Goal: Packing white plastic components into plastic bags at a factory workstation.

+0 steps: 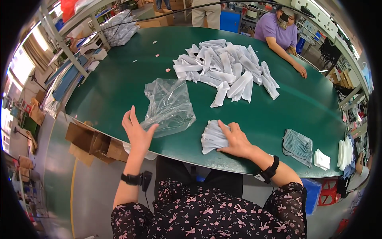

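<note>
My left hand (pixel 137 129) is open, thumb and fingers spread, beside a large clear plastic bag (pixel 169 105) lying crumpled on the green table. Its thumb overlaps the bag's near edge; whether it touches the film I cannot tell. Close to the table's front edge, my right hand (pixel 237 141) is closed on a small bundle of white packets (pixel 214 136), thumb on the near side and fingers over the top. The bundle's right end is hidden under that hand. Farther back lies a loose heap of similar long, whitish, translucent packets (pixel 223 63).
Grey-green ribbed fabric (pixel 298 146) and folded white pieces (pixel 322 159) lie at the right. A person in purple (pixel 274 30) sits across the table, one forearm on it. Open cardboard boxes (pixel 95 143) stand below the left edge. A metal frame (pixel 65 44) rises at the left.
</note>
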The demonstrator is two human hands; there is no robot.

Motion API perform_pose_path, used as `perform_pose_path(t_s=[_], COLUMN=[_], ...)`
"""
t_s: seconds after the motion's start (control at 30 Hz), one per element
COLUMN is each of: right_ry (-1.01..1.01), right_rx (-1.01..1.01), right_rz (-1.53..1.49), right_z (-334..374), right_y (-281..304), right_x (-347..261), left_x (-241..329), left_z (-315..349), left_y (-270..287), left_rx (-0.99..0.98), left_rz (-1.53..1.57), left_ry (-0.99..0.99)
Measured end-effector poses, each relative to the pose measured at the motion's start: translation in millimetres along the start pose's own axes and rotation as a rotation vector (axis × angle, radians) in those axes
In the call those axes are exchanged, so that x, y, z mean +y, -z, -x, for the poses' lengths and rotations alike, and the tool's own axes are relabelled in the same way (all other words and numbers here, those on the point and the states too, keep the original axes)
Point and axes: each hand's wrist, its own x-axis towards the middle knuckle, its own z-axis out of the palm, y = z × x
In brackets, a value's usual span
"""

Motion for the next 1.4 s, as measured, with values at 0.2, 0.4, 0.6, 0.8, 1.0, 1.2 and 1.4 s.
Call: perform_pose_path(t_s=[0.2, 0.4, 0.6, 0.8, 1.0, 1.2, 1.4], right_ry=[-0.008, 0.019, -0.056, -0.35, -0.181, -0.175, 0.12], right_rx=[-0.048, -0.018, -0.01, -0.053, 0.249, 0.076, 0.301], right_rz=[0.02, -0.097, 0.029, -1.212, -0.141, 0.241, 0.385], right_z=[-11, -8, -44, -94, -146, -181, -208], right_y=[-4, 12, 6, -46, -57, -103, -99], right_x=[-17, -51, -77, -43, -76, -73, -78], left_x=[-29, 11, 44, 64, 85, 68, 69], left_z=[16, 12, 10, 17, 6, 3, 7], left_y=[-31, -34, -25, -22, -13, -18, 0], left_rx=[-0.195, -0.178, -0.28, -0.526, -0.533, -0.514, -0.574], left_rz=[0.299, 0.355, 0.615, 0.515, 0.504, 0.547, 0.741], left_ry=[0.227, -0.065, -0.178, -0.35, -0.38, -0.135, 0.045])
